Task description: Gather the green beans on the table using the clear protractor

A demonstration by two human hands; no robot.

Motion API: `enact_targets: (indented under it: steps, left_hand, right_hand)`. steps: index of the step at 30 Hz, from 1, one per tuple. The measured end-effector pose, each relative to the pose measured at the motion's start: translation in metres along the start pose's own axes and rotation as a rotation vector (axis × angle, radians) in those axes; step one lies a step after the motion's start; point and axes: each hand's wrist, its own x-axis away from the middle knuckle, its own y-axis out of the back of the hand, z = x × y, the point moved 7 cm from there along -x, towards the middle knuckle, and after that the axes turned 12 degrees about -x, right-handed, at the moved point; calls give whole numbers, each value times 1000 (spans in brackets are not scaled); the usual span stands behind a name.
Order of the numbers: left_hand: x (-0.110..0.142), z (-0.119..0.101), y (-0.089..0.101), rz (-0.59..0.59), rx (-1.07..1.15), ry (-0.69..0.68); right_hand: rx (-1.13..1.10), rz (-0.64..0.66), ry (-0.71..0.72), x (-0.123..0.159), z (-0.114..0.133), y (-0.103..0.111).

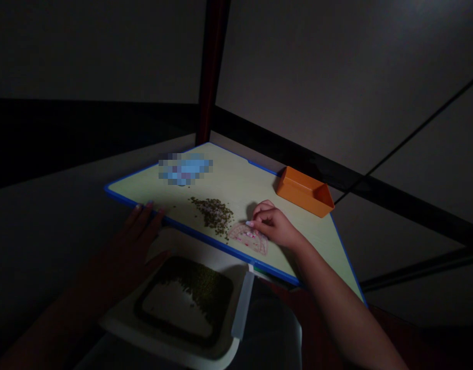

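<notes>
Noted from the head view: my right hand (273,227) is closed on a clear protractor (248,238), which lies on the board (236,177) just beside a heap of beans (212,215). My left hand (134,241) is open, fingertips at the board's near edge, above a bean tray (163,345). An orange box (304,191) sits beyond the protractor.

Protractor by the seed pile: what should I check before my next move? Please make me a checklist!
1. Right hand touching the clear protractor: ok, fingertips rest on it.
2. Protractor apart from the seed pile: cannot tell, they lie very close.
3. Left hand at the board's blue edge: ok, fingers rest there.
4. Orange tray upright on the board: ok.
5. White tray of seeds below the board's edge: ok.
6. Enough light: not ok, the scene is dim.
</notes>
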Motion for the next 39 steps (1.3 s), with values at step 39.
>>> enact_targets:
  steps: [39]
  left_hand:
    - [0,1,-5,23,-3,3]
  right_hand:
    - [17,-36,30,0,1,-1]
